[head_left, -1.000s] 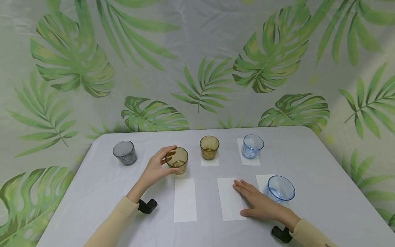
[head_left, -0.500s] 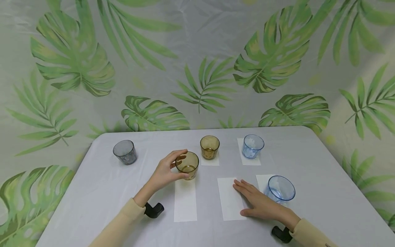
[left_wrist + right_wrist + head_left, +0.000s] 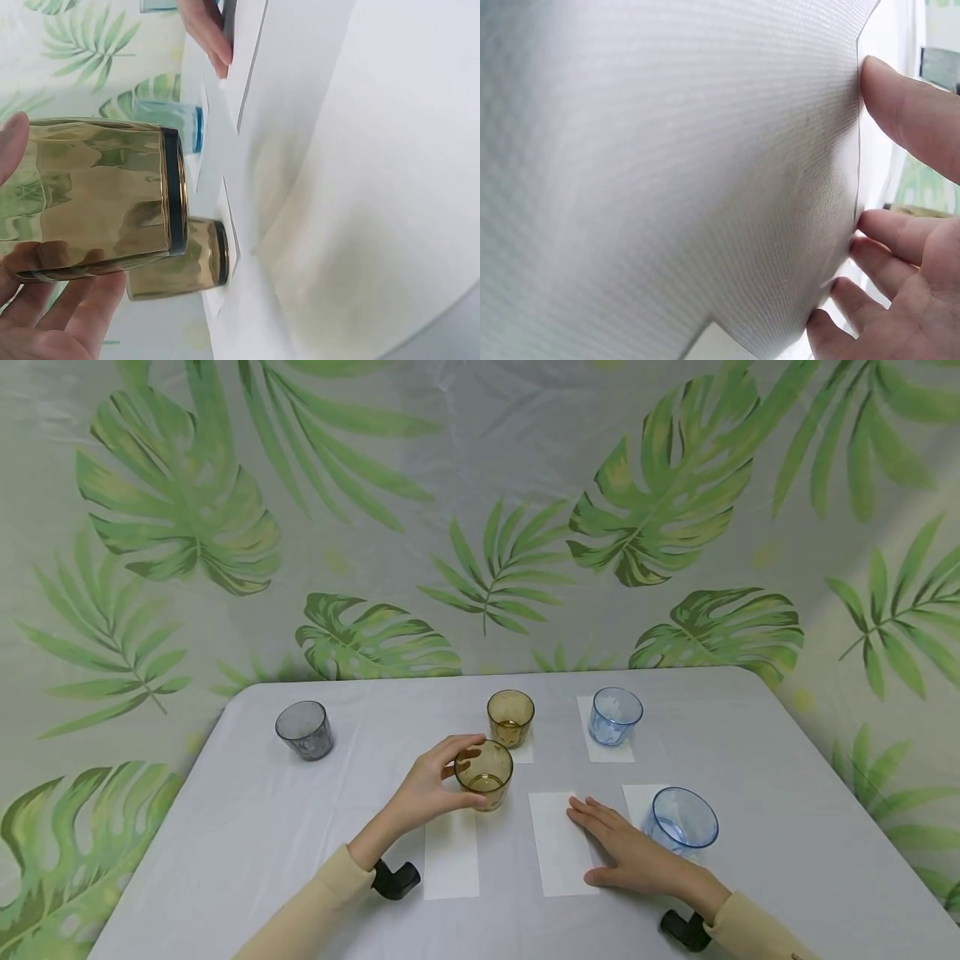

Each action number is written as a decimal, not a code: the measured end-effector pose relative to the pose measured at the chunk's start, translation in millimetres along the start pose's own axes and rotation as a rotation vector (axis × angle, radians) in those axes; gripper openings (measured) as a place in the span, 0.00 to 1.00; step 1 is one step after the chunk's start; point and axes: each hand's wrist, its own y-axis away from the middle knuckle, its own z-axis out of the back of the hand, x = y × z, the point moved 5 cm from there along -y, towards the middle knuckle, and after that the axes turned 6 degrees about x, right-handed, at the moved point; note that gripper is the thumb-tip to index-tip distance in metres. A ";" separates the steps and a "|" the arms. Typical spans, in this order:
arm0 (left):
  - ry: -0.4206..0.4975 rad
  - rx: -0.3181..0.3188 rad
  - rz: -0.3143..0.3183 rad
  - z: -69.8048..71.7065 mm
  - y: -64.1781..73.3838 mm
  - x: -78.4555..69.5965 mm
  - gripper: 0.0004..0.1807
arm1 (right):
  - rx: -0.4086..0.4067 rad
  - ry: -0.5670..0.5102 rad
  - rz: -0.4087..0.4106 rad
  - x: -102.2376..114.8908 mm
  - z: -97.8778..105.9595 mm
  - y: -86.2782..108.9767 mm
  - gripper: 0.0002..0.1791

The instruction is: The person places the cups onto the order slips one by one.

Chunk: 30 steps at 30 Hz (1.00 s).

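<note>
A grey glass (image 3: 305,732) stands far left on the white table (image 3: 195,860). The left hand (image 3: 426,791) holds an amber glass (image 3: 487,777) raised before a second amber glass (image 3: 511,717). Rightward, the right hand (image 3: 624,857), thumb spread wide, touches a paper (image 3: 558,852) beside a blue glass (image 3: 686,817).

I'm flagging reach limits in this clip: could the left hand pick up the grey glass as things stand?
Probably not: the left hand is occupied gripping an amber glass, so it would likely need freeing first. Otherwise, nothing appears to stand between it and the grey glass.
</note>
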 end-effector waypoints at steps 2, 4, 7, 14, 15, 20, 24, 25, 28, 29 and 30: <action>0.012 0.012 -0.004 -4.6 -2.0 -1.6 0.44 | -0.003 0.002 0.000 -0.4 -0.4 0.0 0.47; 0.023 0.023 -0.015 -9.3 -3.9 -3.2 0.44 | -0.003 0.001 -0.001 -0.7 -0.6 -0.1 0.47; 0.040 0.039 -0.038 -16.2 -6.7 -4.9 0.45 | -0.002 0.002 -0.004 -1.2 -0.6 -0.5 0.47; 0.014 0.079 -0.030 -33.1 -11.3 -4.6 0.44 | -0.001 -0.002 -0.005 -1.1 -0.5 -0.9 0.48; 0.009 0.085 -0.029 -35.8 -11.8 -4.8 0.44 | -0.001 -0.002 -0.003 -1.0 -0.5 -0.8 0.48; 0.012 0.116 -0.046 -48.2 -14.7 -8.0 0.44 | 0.001 -0.007 0.000 -0.3 -0.1 -0.9 0.48; 0.018 0.140 -0.047 -57.8 -17.3 -8.0 0.44 | 0.003 -0.008 -0.004 -0.2 0.4 -0.9 0.48; 0.018 0.146 -0.044 -60.0 -17.9 -7.7 0.44 | 0.004 -0.008 -0.006 -0.3 0.5 -1.0 0.47; 0.019 0.159 -0.038 -66.4 -19.5 -7.6 0.44 | 0.005 0.004 -0.013 -0.4 0.8 -1.5 0.48; 0.022 0.165 -0.030 -68.2 -20.0 -9.6 0.44 | 0.003 0.009 -0.012 -0.3 1.1 -1.7 0.48; 0.022 0.172 -0.026 -68.8 -19.7 -15.4 0.44 | 0.001 0.014 -0.011 -0.2 1.2 -1.8 0.48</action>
